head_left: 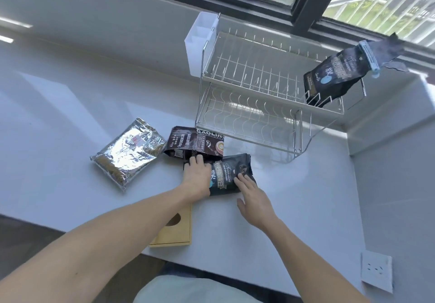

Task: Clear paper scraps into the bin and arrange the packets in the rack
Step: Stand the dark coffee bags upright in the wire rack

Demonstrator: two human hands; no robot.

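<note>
A black coffee packet [229,173] lies flat on the white counter, just in front of the wire rack [259,95]. My left hand [196,175] grips its left end and my right hand [253,195] rests on its right edge, fingers spread. A brown packet [195,142] lies right behind it, touching. Further left, a silver foil packet [128,153] sits apart. Another black packet [339,74], closed with a pale clip, stands in the right end of the rack's upper tier.
A white plastic holder [200,43] hangs on the rack's left end. A wooden box [179,229] with a round hole sits by the counter's near edge under my left forearm. A wall socket [376,269] is at the lower right. Windows run behind the rack.
</note>
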